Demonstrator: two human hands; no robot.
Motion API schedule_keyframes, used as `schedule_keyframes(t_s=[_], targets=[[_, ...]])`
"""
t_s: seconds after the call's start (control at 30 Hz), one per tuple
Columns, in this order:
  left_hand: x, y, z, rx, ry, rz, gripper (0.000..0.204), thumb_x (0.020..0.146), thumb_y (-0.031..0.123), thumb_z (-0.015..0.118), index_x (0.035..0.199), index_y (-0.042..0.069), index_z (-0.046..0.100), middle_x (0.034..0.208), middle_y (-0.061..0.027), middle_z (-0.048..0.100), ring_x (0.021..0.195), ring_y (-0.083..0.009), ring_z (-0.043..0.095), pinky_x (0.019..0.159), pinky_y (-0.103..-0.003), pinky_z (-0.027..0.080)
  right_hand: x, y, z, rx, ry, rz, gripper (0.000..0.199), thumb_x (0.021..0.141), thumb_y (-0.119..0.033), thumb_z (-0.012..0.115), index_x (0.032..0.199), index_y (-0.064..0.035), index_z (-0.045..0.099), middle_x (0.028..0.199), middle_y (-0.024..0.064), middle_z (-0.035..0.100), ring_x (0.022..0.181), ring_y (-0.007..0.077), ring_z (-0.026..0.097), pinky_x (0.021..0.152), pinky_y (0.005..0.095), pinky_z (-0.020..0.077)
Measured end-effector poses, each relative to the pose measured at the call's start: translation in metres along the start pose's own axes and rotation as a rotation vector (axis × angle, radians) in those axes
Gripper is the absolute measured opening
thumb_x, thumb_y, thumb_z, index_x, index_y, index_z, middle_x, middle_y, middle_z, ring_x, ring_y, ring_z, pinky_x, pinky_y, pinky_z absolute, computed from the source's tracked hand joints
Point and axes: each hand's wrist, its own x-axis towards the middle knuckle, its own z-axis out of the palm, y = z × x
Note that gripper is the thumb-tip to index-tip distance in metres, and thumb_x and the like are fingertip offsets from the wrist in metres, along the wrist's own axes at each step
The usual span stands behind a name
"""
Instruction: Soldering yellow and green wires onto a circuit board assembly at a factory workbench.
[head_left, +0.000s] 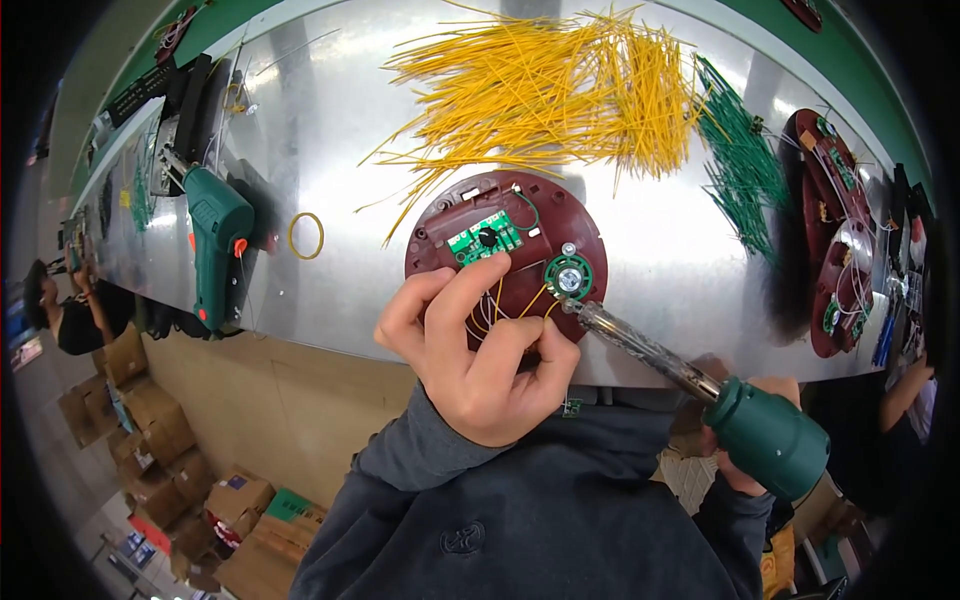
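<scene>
The left hand [480, 350] pinches thin yellow wires [500, 305] on the dark red round housing [505, 240] at the bench edge, while the right hand [745, 440], fist closed, slants the soldering iron [650, 350] up-left to the small round speaker [568, 275] just right of the left fingertips

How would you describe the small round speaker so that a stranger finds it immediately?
Find the dark red round housing at the near edge of the metal table. On its right side sits the speaker, beside the soldering iron. Unlike the rectangular green circuit board, it is circular with a green rim.
</scene>
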Motion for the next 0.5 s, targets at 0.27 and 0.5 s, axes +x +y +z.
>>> schedule_keyframes(t_s=[0.27, 0.5], targets=[[0.0, 0.001, 0.003, -0.025, 0.047, -0.042, 0.018, 0.055, 0.008, 0.074, 0.064, 0.015, 0.06, 0.115, -0.0065, 0.062, 0.103, -0.0334, 0.045, 0.088, -0.039, 0.036, -0.016, -0.001, -0.004, 0.0, -0.017, 0.104, 0.016, 0.086, -0.01, 0.063, 0.09, 0.0016, 0.053, 0.064, 0.0047, 0.054, 0.042, 0.0101, 0.052, 0.037, 0.0206, 0.0384], [0.0, 0.001, 0.003, -0.02, 0.048, -0.034, 0.018, 0.055, 0.008, 0.074, 0.064, 0.015, 0.06, 0.114, -0.0072, 0.062, 0.103, -0.0335, 0.045, 0.088, -0.04, 0.036, -0.025, 0.006, 0.002, -0.145, 0.131, 0.187, 0.021, 0.084, -0.007, 0.065, 0.091, 0.0016, 0.047, 0.06, 0.0065, 0.053, 0.041, 0.0112, 0.051, 0.035, 0.0208, 0.0374]])
